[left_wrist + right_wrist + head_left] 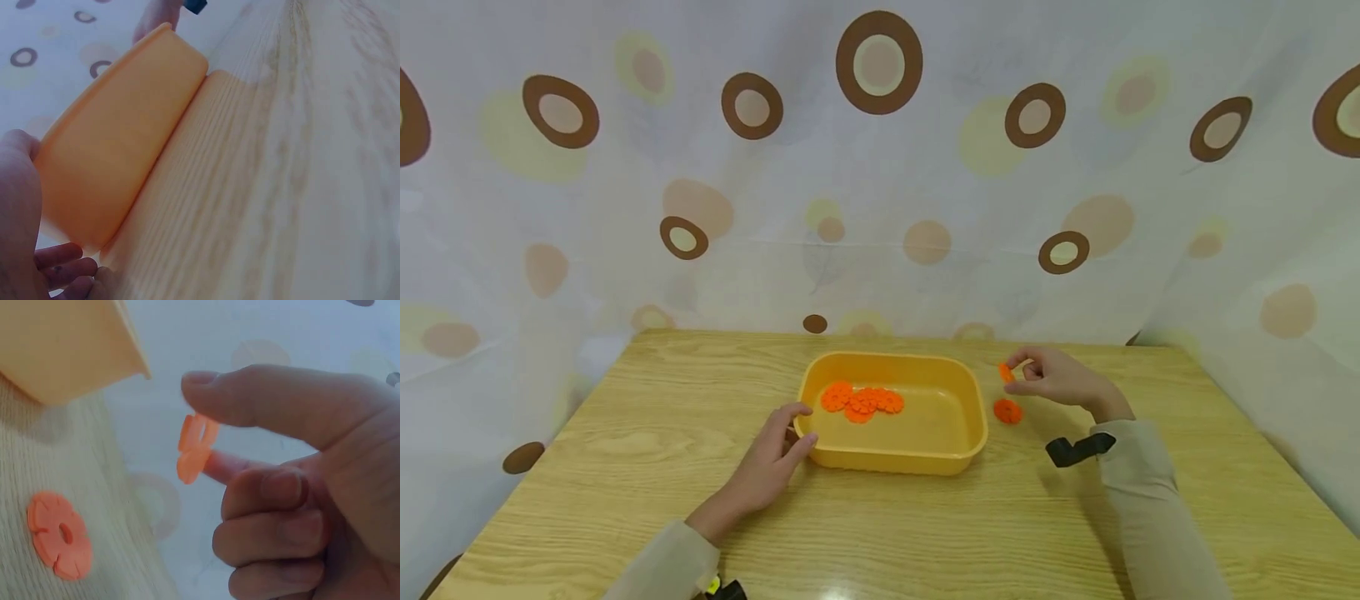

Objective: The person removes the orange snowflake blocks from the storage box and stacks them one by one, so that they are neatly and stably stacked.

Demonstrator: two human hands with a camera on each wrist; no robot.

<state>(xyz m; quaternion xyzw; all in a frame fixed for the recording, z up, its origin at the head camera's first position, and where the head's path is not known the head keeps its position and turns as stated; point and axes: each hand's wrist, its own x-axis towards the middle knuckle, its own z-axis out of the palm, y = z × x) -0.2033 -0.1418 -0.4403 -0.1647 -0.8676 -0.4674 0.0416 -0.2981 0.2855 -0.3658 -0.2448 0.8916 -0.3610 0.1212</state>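
Observation:
A yellow plastic basin (887, 460) stands on the table, with several orange notched plastic discs (859, 402) lying overlapped in its left half. My left hand (771, 458) grips the basin's left end, thumb at the front corner and a finger over the rim; in the left wrist view its other fingers (65, 269) curl by the basin's lower edge. Right of the basin and above the tabletop, my right hand (1056, 379) pinches one orange disc (197, 447) between thumb and index finger, the remaining fingers folded. Another orange disc (1008, 411) lies flat on the table below that hand.
The wood-grain table (880, 533) ends at a patterned curtain (880, 192) that hangs behind it and along both sides. A black strap mount (1078, 450) juts from the right wrist close over the tabletop.

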